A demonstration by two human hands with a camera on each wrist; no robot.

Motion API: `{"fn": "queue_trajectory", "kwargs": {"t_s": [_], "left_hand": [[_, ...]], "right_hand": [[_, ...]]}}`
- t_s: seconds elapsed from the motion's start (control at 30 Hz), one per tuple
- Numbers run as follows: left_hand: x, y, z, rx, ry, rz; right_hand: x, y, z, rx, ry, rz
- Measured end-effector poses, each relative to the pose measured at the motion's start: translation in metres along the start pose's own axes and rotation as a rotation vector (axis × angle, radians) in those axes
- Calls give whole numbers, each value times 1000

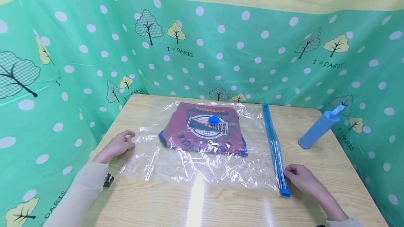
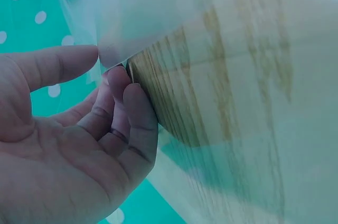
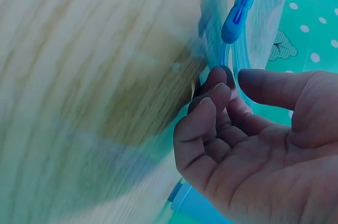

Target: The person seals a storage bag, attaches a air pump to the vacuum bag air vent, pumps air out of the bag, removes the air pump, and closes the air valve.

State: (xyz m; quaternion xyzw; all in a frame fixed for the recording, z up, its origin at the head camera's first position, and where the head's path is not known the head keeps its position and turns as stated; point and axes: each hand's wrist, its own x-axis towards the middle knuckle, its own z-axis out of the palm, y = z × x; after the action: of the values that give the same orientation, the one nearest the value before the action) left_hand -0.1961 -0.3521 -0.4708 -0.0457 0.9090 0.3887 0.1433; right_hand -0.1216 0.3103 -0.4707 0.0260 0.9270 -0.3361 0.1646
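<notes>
Left hand (image 1: 118, 145) relaxed, right hand (image 1: 301, 177) pinching the zip (image 1: 273, 139), I'm likely straightening the vacuum bag (image 1: 189, 165) between; next seemingly calls for sealing.

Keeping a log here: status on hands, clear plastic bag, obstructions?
Left hand at left edge of bag, right hand at blue zip strip. Bag laid out, folded maroon garment inside. Blue cylindrical pump off right, clear of bag.

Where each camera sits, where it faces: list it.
Left wrist: on that wrist, facing left fingers and palm at the clear bag.
Right wrist: on that wrist, facing right fingers and palm near the blue slider.
Head: on the head, facing forward and down at the bag; sleeves and fingers show.
Head and right wrist share the slider.
</notes>
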Motion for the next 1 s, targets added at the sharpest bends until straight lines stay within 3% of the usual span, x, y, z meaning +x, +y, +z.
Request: {"fn": "queue_trajectory", "kwargs": {"t_s": [0.6, 1.0], "left_hand": [[-6, -5, -2, 11, 46, -4], [-6, -17, -9, -32, 55, -6]], "right_hand": [[6, 0, 8, -13, 14, -25], [4, -11, 12, 33, 1, -53]]}}
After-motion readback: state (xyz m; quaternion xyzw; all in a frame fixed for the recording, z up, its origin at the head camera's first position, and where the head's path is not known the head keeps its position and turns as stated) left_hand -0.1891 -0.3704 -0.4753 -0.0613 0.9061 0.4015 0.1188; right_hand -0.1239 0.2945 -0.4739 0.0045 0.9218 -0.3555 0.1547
